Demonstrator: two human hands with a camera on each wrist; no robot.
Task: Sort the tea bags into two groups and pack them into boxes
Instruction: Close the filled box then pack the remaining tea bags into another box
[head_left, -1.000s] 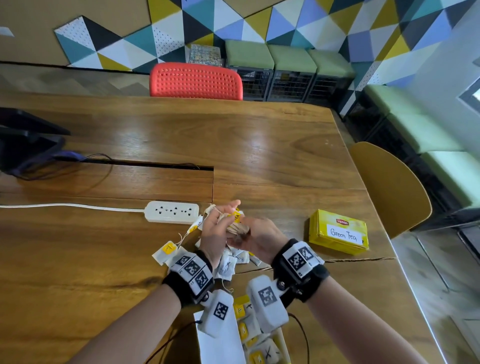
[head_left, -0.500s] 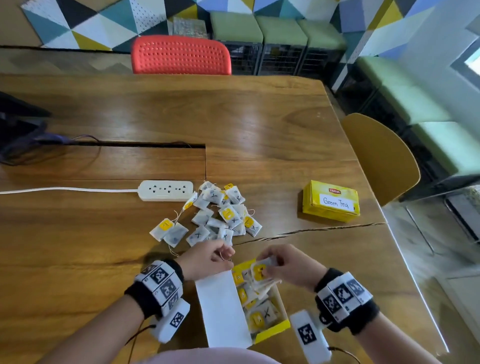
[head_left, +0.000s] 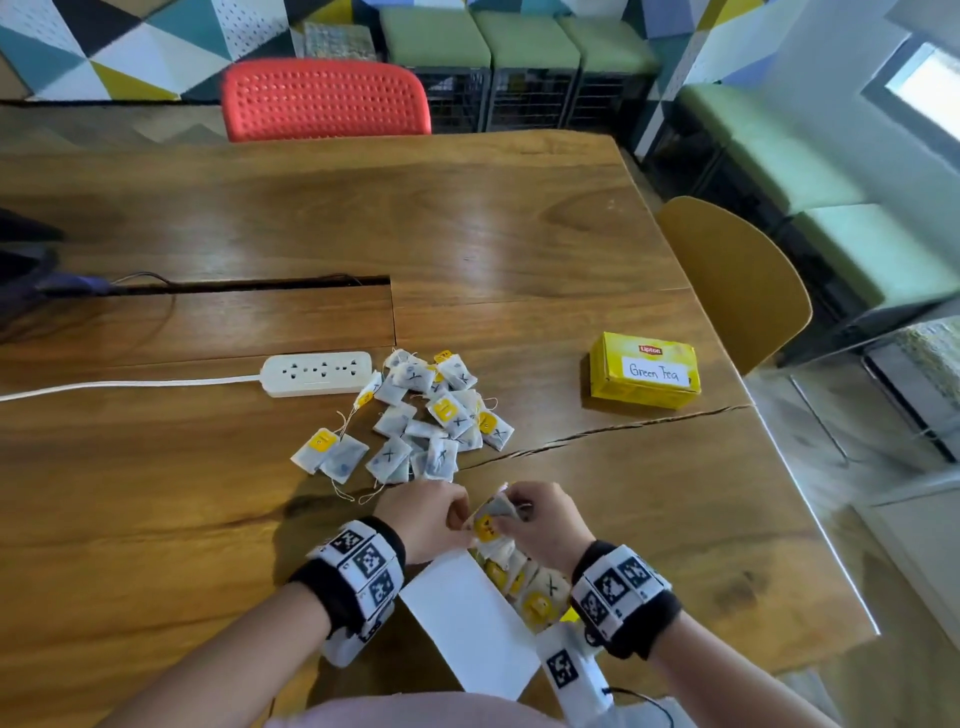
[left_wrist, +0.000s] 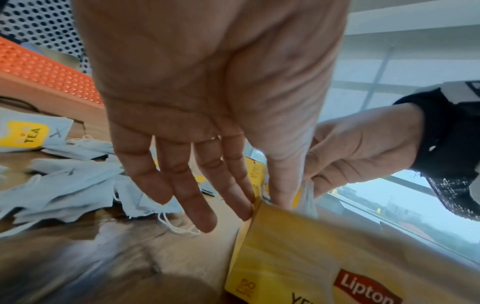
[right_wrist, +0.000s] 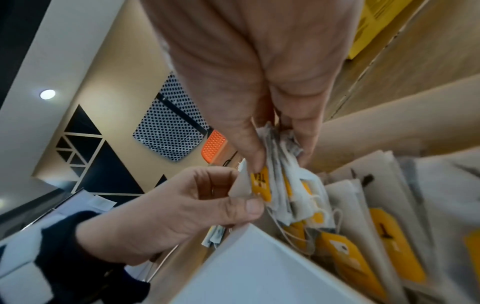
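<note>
My right hand (head_left: 540, 519) grips a bundle of several tea bags (head_left: 493, 519) with yellow tags, held just above the open yellow Lipton box (head_left: 563, 616) at the near table edge. In the right wrist view its thumb and fingers (right_wrist: 278, 158) clamp the bundle (right_wrist: 283, 185). My left hand (head_left: 431, 519) pinches a corner of the front bag (right_wrist: 239, 187) between thumb and forefinger; its other fingers (left_wrist: 192, 195) stay straight. The box (left_wrist: 298, 257) holds more tea bags (right_wrist: 363, 226) standing on edge. A loose pile of tea bags (head_left: 426, 415) marked X lies beyond the hands.
A closed yellow box labelled Green Tea (head_left: 644, 371) sits to the right. A white power strip (head_left: 317, 374) with its cord lies left of the pile. The open box's white lid flap (head_left: 467, 623) lies toward me. A yellow chair (head_left: 737, 280) stands at the table's right edge.
Both hands came back from the pile to the open box with a bundle of tea bags. The left hand has now closed in on the bundle's front bag.
</note>
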